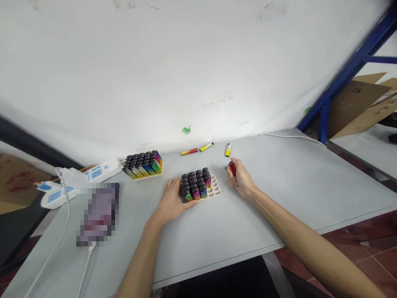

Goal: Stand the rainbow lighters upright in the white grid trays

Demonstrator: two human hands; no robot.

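Note:
My left hand (171, 202) is wrapped round the left side of a pale tray (217, 187), its thumb along the front and its fingers behind. Several upright lighters (194, 187) with black tops and coloured metallic bodies fill the tray's left and middle slots. Bare slots show along the right side. To the right of the tray, my right hand (243, 178) is closed on a red lighter (232, 167), held just above the table. Its fingers hide most of that lighter's body.
A second tray (149, 178) packed with lighters stands at back left. By the wall lie a red-yellow lighter (189, 152), a yellow lighter (206, 147) and a yellow-white lighter (228, 150). At left are a power strip (96, 171), a pixelated device (98, 215) and white cables (66, 215).

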